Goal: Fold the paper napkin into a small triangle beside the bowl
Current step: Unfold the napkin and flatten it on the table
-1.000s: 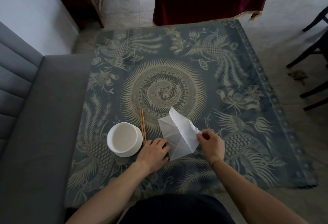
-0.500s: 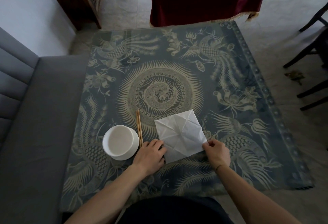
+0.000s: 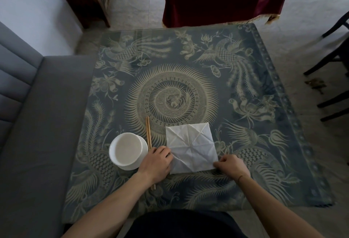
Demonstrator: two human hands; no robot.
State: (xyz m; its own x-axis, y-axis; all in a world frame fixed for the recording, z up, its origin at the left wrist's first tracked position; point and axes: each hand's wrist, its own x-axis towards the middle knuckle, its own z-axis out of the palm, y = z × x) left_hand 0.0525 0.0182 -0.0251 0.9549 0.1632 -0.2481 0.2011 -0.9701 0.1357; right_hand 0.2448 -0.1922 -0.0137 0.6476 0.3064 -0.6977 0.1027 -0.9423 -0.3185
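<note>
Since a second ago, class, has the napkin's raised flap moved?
Yes. The napkin now lies flat and square; its far flap came down toward the right, away from the chopsticks and bowl.

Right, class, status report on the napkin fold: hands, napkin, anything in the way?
Left hand pinning napkin's near-left corner; right hand pinching near-right corner. Napkin flat, creased square, not yet a triangle. Chopsticks between bowl and napkin, partly under left hand.

On the counter (image 3: 245, 79), the bowl (image 3: 128, 151) is set at the near left, with the chopsticks (image 3: 148, 134) laid just right of it. The napkin (image 3: 190, 147) is spread flat right of the chopsticks, flanked by the left hand (image 3: 155, 164) and right hand (image 3: 231, 166) at its near corners.
</note>
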